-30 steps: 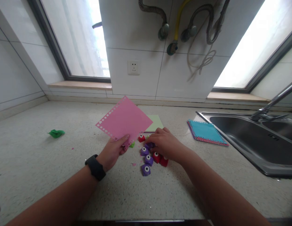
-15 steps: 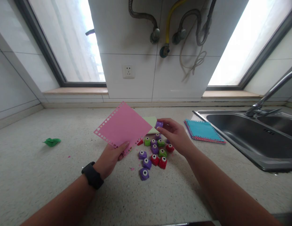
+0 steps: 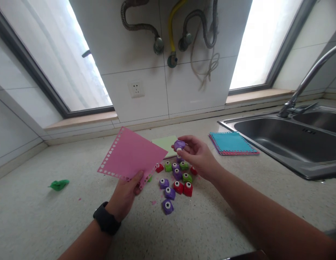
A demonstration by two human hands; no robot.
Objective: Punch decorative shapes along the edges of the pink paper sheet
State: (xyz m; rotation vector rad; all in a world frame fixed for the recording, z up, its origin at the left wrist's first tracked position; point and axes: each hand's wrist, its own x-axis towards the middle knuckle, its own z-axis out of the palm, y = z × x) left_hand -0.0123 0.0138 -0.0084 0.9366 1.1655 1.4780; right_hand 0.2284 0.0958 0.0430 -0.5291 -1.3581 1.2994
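Note:
A square sheet of pink paper (image 3: 130,153) is pinched by its near corner in my left hand (image 3: 127,195), thumb on top. Cut-out shapes line its left and lower edges. Between the fingertips and thumb of my right hand (image 3: 196,155) sits a purple craft punch (image 3: 179,145), apart from the paper and just right of its corner. Below, on the counter, lie several more small punches in purple, red and green, among them a purple punch (image 3: 168,206) with a star mark and a red punch (image 3: 187,189).
Pale green paper (image 3: 165,143) lies behind the punches, partly covered by the pink sheet. A stack topped by blue punched paper (image 3: 232,141) is beside the sink (image 3: 265,141). A crumpled green piece (image 3: 59,185) lies at left, and pink scraps (image 3: 153,203) dot the counter.
The view has tilted and shifted. The purple punch has turned in my right fingers, showing more of its side. The pink paper has rotated slightly in my left hand.

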